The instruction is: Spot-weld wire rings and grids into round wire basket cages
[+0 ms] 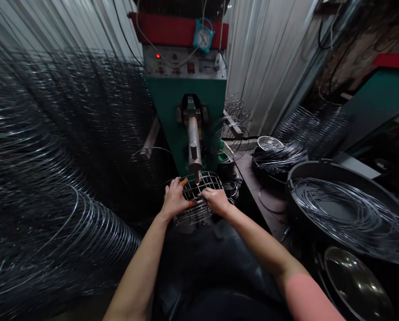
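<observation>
A curved wire basket [211, 180] sits under the metal electrode arm [194, 138] of a green machine [166, 100]. My left hand [177, 198] grips the basket's left side; orange coverings show on its thumb and a finger. On the right side, my right hand [215, 200] has its fingers pinched together at the wires, close below the electrode tip. Whether a separate small piece is between those fingers is too small to tell.
Stacks of wire rings [95, 223] fill the left. Right of the machine stand a black basin [291, 178] of wire loops, a bundle of wires [281, 158] and a round metal lid [356, 283]. A teal clock [204, 36] hangs on the machine's top.
</observation>
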`<state>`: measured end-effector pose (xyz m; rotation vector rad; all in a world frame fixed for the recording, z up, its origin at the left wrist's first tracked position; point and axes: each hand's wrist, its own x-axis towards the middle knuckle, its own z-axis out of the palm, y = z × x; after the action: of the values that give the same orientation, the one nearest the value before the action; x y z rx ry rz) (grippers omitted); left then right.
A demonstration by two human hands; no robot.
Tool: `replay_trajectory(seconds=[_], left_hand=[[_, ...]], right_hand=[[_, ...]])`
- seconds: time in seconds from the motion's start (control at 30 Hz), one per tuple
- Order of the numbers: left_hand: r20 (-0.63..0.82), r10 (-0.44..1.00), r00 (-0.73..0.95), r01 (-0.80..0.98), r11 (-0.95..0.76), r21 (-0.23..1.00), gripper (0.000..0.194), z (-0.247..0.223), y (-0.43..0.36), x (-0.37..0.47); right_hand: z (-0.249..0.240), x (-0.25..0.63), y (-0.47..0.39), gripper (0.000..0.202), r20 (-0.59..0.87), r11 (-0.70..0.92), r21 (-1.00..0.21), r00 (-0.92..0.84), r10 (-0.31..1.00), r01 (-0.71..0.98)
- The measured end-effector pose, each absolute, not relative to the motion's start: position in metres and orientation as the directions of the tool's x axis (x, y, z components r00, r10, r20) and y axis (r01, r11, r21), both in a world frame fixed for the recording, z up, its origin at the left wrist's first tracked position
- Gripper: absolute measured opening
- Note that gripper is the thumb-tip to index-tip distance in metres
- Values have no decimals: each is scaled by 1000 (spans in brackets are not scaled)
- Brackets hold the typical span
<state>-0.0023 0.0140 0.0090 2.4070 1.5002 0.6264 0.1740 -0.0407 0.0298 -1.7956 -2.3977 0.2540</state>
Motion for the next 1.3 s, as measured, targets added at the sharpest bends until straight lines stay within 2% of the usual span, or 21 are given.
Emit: replay_trajectory(seconds=[0.13, 0.2, 0.3, 0.37, 0.47, 0.53, 0.6, 0.67, 0.77, 0.87, 0.93, 1.0, 1.1, 1.3], left_hand=[[194, 911, 365, 804, -413, 427, 83, 14, 24, 0], [203, 914, 351, 804, -405, 435, 82, 15, 22, 1], [232, 919, 317, 816, -390, 426, 82, 14, 19, 3], [240, 926, 291, 826, -369, 425, 82, 13, 22, 4], [236, 942, 237, 836, -321, 444, 79, 12, 32, 3], [219, 951, 217, 841, -296, 454, 78, 13, 40, 3], [206, 955, 214, 846, -287, 449, 78, 17, 45, 4], [198, 955, 220, 854, -287, 434, 78, 21, 47, 6], [150, 952, 266, 861, -304, 408, 80, 29, 49, 5], [70, 940, 333, 844, -330, 423, 100, 27, 47, -9], [26, 938, 346, 821, -316, 476, 122, 16, 41, -26], [-23, 948, 318, 801, -256, 541, 136, -2, 34, -44], [-50, 963, 265, 753, -174, 634, 139, -30, 23, -60], [200, 975, 94, 505, -220, 835, 127, -66, 22, -52]], right_hand=[[34, 171, -28, 29, 5, 266, -215, -272, 962, 940], [32, 173, -33, 32, 36, 242, -270, -241, 970, 932], [17, 180, -56, 41, 180, 182, -503, -103, 978, 845], [1, 188, -75, 39, 200, 123, -708, 31, 979, 695], [-24, 202, -100, 21, -5, -75, -913, 175, 985, 401], [-38, 211, -112, 17, -212, -250, -955, 223, 952, 158], [-47, 219, -120, 15, -385, -362, -922, 248, 889, -135], [-51, 227, -127, 11, -510, -390, -826, 245, 825, -406], [-52, 237, -136, 9, -619, -371, -668, 204, 759, -645], [-54, 245, -146, 11, -640, -342, -606, 185, 745, -719], [-59, 250, -152, 11, -633, -313, -595, 191, 750, -740], [-67, 253, -156, 11, -631, -286, -579, 198, 750, -763], [-77, 256, -158, 10, -645, -281, -557, 193, 739, -782], [-73, 255, -150, 12, -635, -250, -446, 107, 765, -859]])
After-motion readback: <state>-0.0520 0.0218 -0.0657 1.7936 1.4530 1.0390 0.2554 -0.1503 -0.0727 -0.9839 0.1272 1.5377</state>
